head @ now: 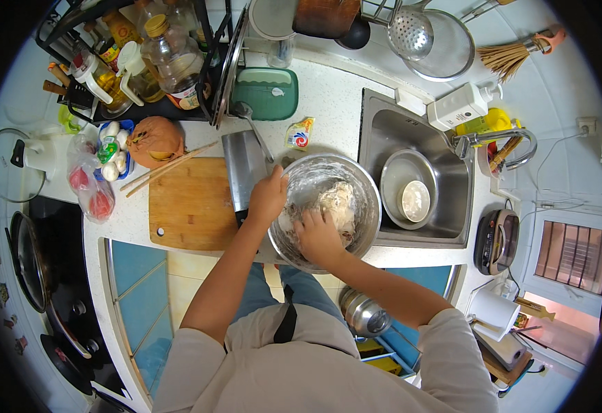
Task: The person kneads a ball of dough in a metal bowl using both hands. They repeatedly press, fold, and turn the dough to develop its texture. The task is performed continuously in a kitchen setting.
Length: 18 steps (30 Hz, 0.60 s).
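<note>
A large stainless steel mixing bowl (pixel 368 206), its inside smeared with flour, stands at the counter's front edge. My left hand (pixel 268 195) grips the bowl's left rim. Inside the bowl, my right hand (pixel 319 235) presses against a rough lump of dough (pixel 338 204); its fingertips are partly hidden. Left of the bowl, a cleaver (pixel 242 168) lies partly over a wooden cutting board (pixel 190 206), its handle partly behind my left arm. A metal spoon (pixel 257 135) and an opened small packet (pixel 300 134) lie behind the bowl.
To the right, the sink (pixel 448 206) holds a metal basin (pixel 391 178) with a small bowl (pixel 414 201) in it. Chopsticks (pixel 169 168), a mushroom pack (pixel 112 152) and a bagged item (pixel 94 191) lie left. A green tray (pixel 267 103) and a bottle rack (pixel 151 111) stand behind.
</note>
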{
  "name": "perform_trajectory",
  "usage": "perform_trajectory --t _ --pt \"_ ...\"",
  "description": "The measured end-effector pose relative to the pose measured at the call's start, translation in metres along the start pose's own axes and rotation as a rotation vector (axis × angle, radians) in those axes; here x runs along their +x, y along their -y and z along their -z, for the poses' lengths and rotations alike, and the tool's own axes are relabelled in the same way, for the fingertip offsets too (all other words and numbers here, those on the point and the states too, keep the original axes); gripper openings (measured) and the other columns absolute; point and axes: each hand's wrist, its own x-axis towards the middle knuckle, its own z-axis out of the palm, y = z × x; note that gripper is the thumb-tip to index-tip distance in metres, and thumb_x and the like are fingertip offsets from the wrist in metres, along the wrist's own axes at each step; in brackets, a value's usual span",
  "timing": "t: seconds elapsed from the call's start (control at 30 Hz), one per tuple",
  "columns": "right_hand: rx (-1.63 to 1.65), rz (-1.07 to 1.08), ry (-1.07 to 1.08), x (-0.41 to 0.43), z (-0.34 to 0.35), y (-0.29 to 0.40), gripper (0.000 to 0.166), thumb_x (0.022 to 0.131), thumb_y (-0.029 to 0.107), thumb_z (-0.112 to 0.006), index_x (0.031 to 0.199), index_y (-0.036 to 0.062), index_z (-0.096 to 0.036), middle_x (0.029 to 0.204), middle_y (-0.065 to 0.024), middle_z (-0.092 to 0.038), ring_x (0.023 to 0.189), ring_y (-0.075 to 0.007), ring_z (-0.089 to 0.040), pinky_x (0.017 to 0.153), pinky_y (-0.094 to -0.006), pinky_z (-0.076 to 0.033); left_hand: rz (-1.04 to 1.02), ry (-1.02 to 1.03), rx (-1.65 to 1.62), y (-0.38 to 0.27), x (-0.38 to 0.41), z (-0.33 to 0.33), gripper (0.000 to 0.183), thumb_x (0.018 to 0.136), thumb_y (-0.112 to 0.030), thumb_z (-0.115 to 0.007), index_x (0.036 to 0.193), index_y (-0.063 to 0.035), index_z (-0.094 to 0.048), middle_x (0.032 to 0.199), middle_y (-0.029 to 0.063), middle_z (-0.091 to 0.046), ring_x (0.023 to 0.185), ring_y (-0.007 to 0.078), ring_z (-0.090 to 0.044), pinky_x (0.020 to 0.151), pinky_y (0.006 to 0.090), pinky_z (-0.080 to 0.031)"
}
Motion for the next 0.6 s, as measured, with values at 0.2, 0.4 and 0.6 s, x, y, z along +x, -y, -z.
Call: perform_trajectory --t 0.2,0.4,0.6 --pt "0.057 0.422 -0.178 -0.013 -0.038 -0.018 0.026 0.071 0.024 -0.048 0.091 0.0099 -0.055 0.099 -0.0083 -0.049 0.101 -0.0233 -0.044 0.089 -0.0391 -0.03 0.013 0.006 0.001 0.0 -0.004 -0.001 0.018 0.084 -0.019 -0.043 0.092 -0.0022 -0.041 0.067 0.0225 -0.054 0.064 0.0408 -0.052 0.054 0.0475 -0.04" --pt "0.182 0.466 -0.071 0.029 -0.045 -0.027 0.024 0.069 0.023 -0.052 0.088 0.0096 -0.057 0.096 -0.0077 -0.048 0.097 -0.0266 -0.044 0.093 -0.0403 -0.026 0.025 0.007 0.033 -0.002 -0.001 0.002 0.02 0.084 -0.019 -0.043 0.093 -0.0019 -0.043 0.067 0.0229 -0.055 0.063 0.0404 -0.053 0.055 0.0473 -0.041" --pt "0.506 0.257 -0.14 0.024 -0.022 -0.019 0.026 0.072 0.022 -0.055 0.092 0.0051 -0.057 0.1 -0.0113 -0.049 0.102 -0.029 -0.043 0.094 -0.0452 -0.026 0.04 0.012 0.036 0.004 0.001 -0.004 0.025 0.084 -0.02 -0.043 0.102 -0.0028 -0.043 0.068 0.0229 -0.055 0.066 0.04 -0.053 0.057 0.0465 -0.041"
